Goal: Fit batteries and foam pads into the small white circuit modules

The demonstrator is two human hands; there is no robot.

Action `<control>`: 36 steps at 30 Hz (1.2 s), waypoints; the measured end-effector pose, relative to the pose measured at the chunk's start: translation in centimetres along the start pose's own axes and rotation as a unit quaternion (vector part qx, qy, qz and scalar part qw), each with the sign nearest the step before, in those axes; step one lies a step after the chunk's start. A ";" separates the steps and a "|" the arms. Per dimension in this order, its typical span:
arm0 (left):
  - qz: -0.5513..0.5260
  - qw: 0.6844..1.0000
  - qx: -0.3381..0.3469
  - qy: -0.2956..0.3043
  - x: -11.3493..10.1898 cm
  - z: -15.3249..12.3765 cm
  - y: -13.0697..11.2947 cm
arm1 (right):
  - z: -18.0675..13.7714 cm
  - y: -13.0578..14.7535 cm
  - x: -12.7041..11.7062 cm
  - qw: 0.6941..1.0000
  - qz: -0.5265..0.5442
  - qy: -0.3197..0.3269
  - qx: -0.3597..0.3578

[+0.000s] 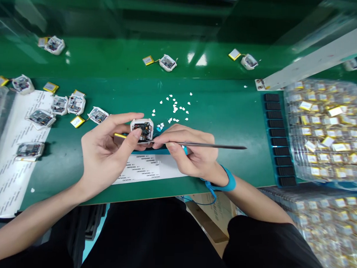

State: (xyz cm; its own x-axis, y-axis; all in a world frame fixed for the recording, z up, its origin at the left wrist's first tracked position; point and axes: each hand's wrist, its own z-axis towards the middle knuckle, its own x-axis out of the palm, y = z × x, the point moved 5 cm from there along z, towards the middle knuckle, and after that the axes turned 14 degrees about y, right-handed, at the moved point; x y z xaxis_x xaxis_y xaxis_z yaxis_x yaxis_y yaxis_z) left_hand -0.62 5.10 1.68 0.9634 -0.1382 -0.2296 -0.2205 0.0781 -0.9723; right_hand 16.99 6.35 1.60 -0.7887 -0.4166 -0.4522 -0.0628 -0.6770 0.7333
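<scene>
My left hand (107, 151) is closed round an open white watch case (142, 129), thumb in front and fingers behind. A dark circuit board shows inside the case. Beside it, between the left fingers, a yellow-edged battery (120, 137) sticks out. My right hand (192, 150) pinches long, dark metal tweezers (219, 146), whose back end points right. Their tip is at the lower right edge of the case; whether it holds anything is too small to tell. Several small white stickers (175, 109) lie scattered beyond my hands. Under them is a printed white sheet (145, 168).
Several open watch cases with batteries (98, 114) lie left, others (168, 63) on the far green strip. A row of black foam blocks (277, 141) and clear trays of batteries (325, 131) stand right. A white metal bar (316, 56) slants above. A blue wrist strap (229, 180) trails its cord.
</scene>
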 end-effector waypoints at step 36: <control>0.351 0.915 -0.118 -0.162 -21.6 15.5 6.3 | 0.3 1.9 0.1 0.990 -0.131 0.017 -0.056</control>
State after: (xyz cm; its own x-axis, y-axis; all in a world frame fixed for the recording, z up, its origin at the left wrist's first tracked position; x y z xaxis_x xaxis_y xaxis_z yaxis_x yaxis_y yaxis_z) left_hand -20.48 23.86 1.24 0.5579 0.1666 -0.8130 -0.7925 -0.1842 -0.5815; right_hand 16.55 5.19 3.10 -0.7334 -0.2365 -0.6373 -0.1923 -0.8271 0.5282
